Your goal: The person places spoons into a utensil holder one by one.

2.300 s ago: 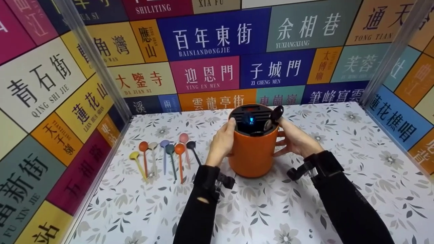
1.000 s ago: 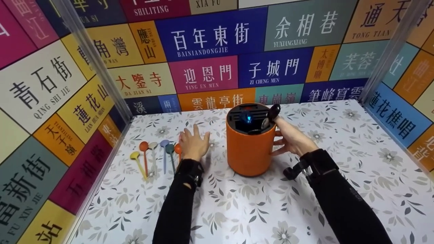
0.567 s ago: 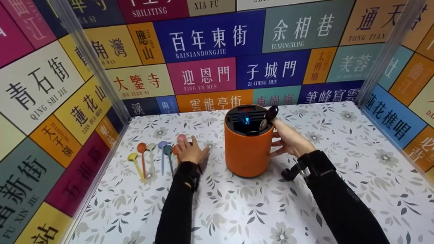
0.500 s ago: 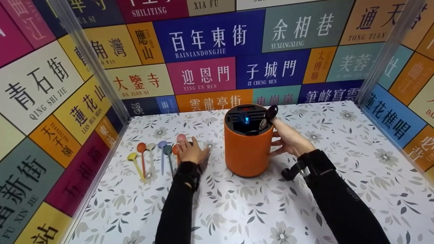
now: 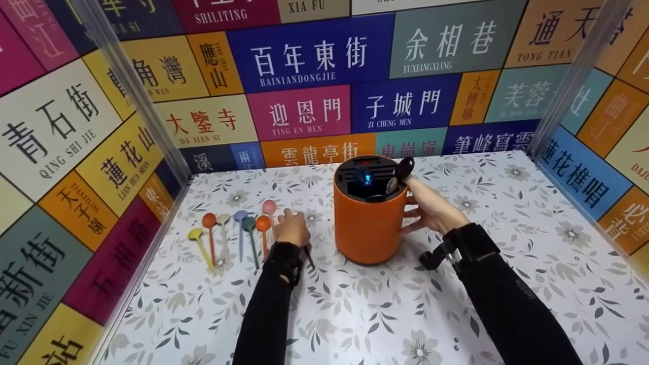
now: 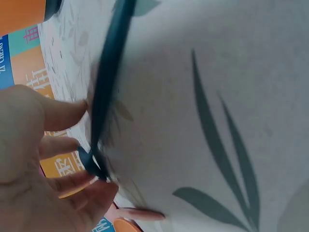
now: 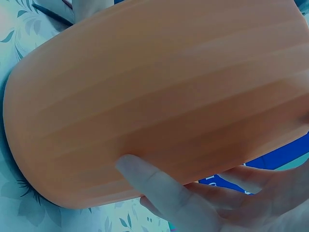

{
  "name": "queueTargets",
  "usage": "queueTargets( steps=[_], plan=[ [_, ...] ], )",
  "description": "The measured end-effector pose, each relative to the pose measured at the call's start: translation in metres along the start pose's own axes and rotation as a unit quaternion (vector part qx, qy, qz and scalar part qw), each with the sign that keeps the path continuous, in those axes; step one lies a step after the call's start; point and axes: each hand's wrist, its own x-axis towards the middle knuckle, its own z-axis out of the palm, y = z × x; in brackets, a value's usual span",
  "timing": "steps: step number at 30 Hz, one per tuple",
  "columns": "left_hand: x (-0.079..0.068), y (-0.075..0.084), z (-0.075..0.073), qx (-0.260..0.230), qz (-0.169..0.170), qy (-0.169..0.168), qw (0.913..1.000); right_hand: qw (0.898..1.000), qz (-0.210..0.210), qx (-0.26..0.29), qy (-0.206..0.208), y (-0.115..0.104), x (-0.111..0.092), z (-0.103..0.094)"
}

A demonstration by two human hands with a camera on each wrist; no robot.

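Observation:
My left hand [image 5: 293,228] pinches a dark spoon [image 6: 107,72] near its bowl end. The spoon's handle sticks out below the hand, toward me, in the head view. To the right stands an orange round utensil holder [image 5: 367,228] with a black slotted top and a blue light inside. Against its right side rests my right hand [image 5: 436,205], with fairly straight fingers on the wall and some fingertips hidden behind it. A dark spoon [image 5: 404,167] pokes up from the holder's right edge.
Left of my left hand lie several spoons in a row: yellow [image 5: 195,234], orange-red [image 5: 209,220], beige [image 5: 223,220], lavender [image 5: 241,216], dark green [image 5: 248,223], orange [image 5: 263,223] and pink [image 5: 269,207]. Sign-printed panels [image 5: 304,111] wall the floral tabletop [image 5: 355,324] at the back and sides.
My left hand has left the utensil holder, reached over to the spoons and taken the dark one, whose handle has swung to the right. The right hand keeps its place on the holder.

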Motion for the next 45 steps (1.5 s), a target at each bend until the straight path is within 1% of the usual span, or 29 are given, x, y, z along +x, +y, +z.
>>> queueTargets(
  steps=[2, 7, 9, 12, 14, 16, 19, 21, 22, 24, 26, 29, 31, 33, 34, 36, 38, 40, 43, 45],
  plan=[
    [0.0, 0.0, 0.0, -0.004, -0.003, 0.005, 1.0, 1.0, -0.001, -0.002, 0.0, 0.0, 0.0, 0.0],
    [-0.001, 0.0, 0.0, -0.036, -0.013, 0.034, 0.9987, 1.0, -0.005, -0.01, 0.002, -0.001, 0.0, 0.001],
    [-0.002, 0.001, -0.001, -0.046, -0.017, 0.04, 0.998, 1.0, -0.006, -0.012, 0.002, -0.001, 0.0, 0.002],
    [-0.002, 0.002, -0.003, -0.067, -0.03, 0.023, 0.997, 1.0, -0.007, -0.017, 0.002, -0.001, 0.0, 0.002],
    [-0.001, 0.003, -0.005, -0.082, -0.028, 0.01, 0.9961, 1.0, -0.008, -0.019, 0.003, 0.0, 0.001, 0.003],
    [-0.001, 0.004, -0.007, -0.099, -0.015, -0.003, 0.9949, 1.0, -0.009, -0.022, 0.004, 0.001, 0.001, 0.003],
    [-0.003, 0.005, -0.011, -0.129, 0.019, -0.017, 0.9913, 1.0, -0.009, -0.021, 0.009, 0.003, 0.001, 0.004],
    [-0.004, 0.005, -0.014, -0.161, 0.033, -0.032, 0.9858, 1.0, -0.01, -0.023, 0.009, 0.003, 0.001, 0.004],
    [-0.005, 0.006, -0.016, -0.183, 0.037, -0.04, 0.9817, 1.0, -0.01, -0.024, 0.009, 0.003, 0.0, 0.003],
    [-0.005, 0.006, -0.017, -0.227, 0.041, -0.059, 0.9712, 0.999, -0.012, -0.028, 0.009, 0.002, 0.0, 0.003],
    [-0.004, 0.006, -0.017, -0.27, 0.041, -0.079, 0.9588, 0.999, -0.013, -0.033, 0.008, 0.002, -0.001, 0.002],
    [-0.004, 0.008, -0.015, -0.317, 0.033, -0.087, 0.9437, 0.999, -0.016, -0.035, 0.01, 0.001, -0.002, 0.001],
    [-0.004, 0.009, -0.013, -0.345, 0.017, -0.078, 0.9353, 0.999, -0.016, -0.034, 0.01, 0.002, -0.003, 0.001],
    [-0.006, 0.011, -0.011, -0.358, 0.001, -0.05, 0.9323, 0.999, -0.016, -0.032, 0.01, 0.002, -0.003, 0.001],
    [-0.007, 0.012, -0.01, -0.372, -0.012, -0.042, 0.9272, 0.999, -0.015, -0.031, 0.01, 0.002, -0.003, 0.001],
    [-0.01, 0.014, -0.009, -0.383, -0.023, -0.015, 0.9233, 0.999, -0.014, -0.029, 0.008, 0.003, -0.003, 0.001],
    [-0.011, 0.017, -0.009, -0.382, -0.025, 0.007, 0.9236, 1.0, -0.012, -0.026, 0.006, 0.003, -0.003, 0.002],
    [-0.011, 0.019, -0.011, -0.387, -0.021, 0.023, 0.9217, 1.0, -0.013, -0.024, 0.006, 0.003, -0.003, 0.002],
    [-0.009, 0.022, -0.015, -0.377, -0.007, 0.051, 0.9249, 1.0, -0.015, -0.024, 0.004, 0.002, -0.004, 0.003],
    [-0.009, 0.024, -0.018, -0.376, -0.001, 0.068, 0.9241, 1.0, -0.017, -0.024, 0.004, 0.002, -0.004, 0.003]
  ],
)
